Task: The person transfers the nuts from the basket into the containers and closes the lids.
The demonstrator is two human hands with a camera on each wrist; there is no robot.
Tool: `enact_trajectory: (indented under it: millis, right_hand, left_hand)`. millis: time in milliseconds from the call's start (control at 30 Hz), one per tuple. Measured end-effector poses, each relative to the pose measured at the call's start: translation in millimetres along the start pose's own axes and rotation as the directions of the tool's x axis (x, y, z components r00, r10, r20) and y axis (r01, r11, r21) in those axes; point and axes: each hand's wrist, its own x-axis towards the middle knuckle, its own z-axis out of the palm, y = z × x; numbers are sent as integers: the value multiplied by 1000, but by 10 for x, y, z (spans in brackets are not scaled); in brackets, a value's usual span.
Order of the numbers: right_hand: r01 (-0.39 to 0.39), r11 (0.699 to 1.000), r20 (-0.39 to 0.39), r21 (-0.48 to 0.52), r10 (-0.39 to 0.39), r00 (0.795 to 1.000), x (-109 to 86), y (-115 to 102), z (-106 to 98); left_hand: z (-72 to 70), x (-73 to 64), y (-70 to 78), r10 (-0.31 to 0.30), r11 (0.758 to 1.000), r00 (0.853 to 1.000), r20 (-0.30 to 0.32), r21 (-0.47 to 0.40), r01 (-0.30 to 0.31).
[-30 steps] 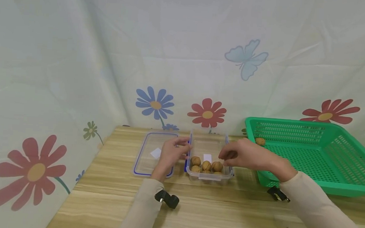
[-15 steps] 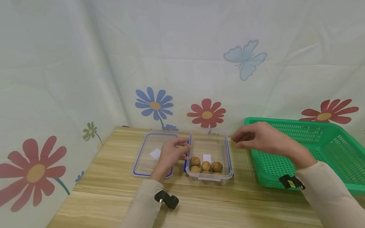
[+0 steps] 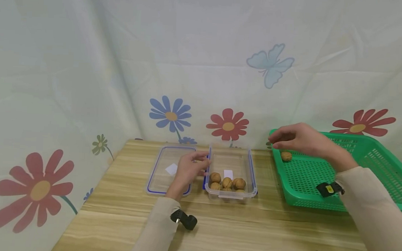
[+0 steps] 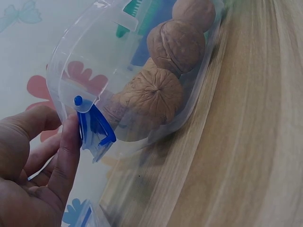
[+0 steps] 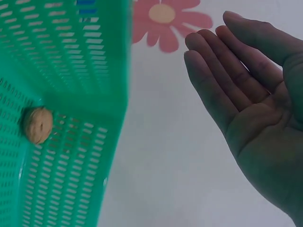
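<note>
Where the cloth backdrop (image 3: 203,76) is seen toward 8 o'clock in the head view, a large red flower (image 3: 35,190) is printed on it. To the right of that, on the wood-grain table (image 3: 243,234), a clear snap-lock lid (image 3: 165,159) with a blue seal is laid flat at 9 o'clock from the food box, a white slip (image 3: 171,169) being shown on it. The lid is partly covered, in this view, by the left hand (image 3: 189,168), at whose cuff a black wrist camera (image 3: 184,219) is worn. The 9 o'clock side of the box is touched by this hand, with a finger set against a blue clip (image 4: 94,125); the grip is loose, the fingers gently bent and spaced

Next, the clear plastic food box (image 3: 233,195) is stood upright with its top uncovered. Six walnuts (image 3: 227,182) can be counted in it, gathered at its 6 o'clock end, and a white label (image 3: 228,174) is seen just beyond them toward 12 o'clock. At 3 o'clock from the box, with bare table between, a green plastic basket (image 3: 314,199) is placed. In its 10 o'clock corner a single walnut (image 3: 286,156) is contained. Above that corner the right hand (image 3: 299,138) is held, its palm bare, the four fingers nearly straight and close together, the thumb kept apart from them in a fairly wide grip
</note>
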Motion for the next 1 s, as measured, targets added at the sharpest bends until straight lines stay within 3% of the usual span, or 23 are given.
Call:
enact_trajectory:
  millis: [600,1000]
  right_hand:
    - [-72,997,-8,4,72,997,42,478,-86]
    - [-69,998,17,8,69,998,67,710,-61]
  left_hand:
    - [6,-2,3,-5,1000,1000,-12,13,5]
    - [3,-5,9,-7,1000,1000,-10,9,7]
